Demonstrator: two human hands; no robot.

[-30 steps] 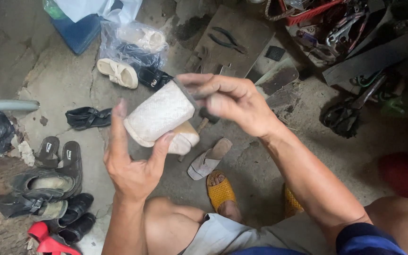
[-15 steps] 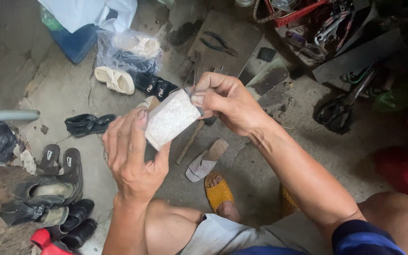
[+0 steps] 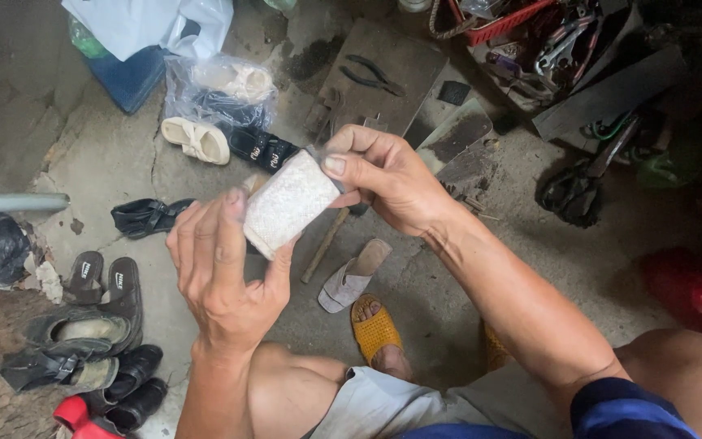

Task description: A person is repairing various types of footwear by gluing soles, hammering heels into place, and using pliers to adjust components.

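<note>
On the floor at far left, a pair of dark sandals, in the same place as a second ago. Further up, a cream sandal beside a clear plastic bag with more footwear inside. Then the left hand: no longer spread open under the load as one second ago, now half closed, fingers curled behind and along the lower left end of the whitish woven shoe piece. Held in the air between both hands, above the knees and well apart from the floor, turned since then so that a narrower woven face looks toward the camera. Probably a re-gripping for a closer look at this face, judged only from the hold. Below it, on the floor, a wooden hammer handle and a grey slipper, both untouched. To the right, the right hand, thumb and fingers pinched shut on the upper right corner of the piece. At far right, dark shears and a red basket of tools.
</note>
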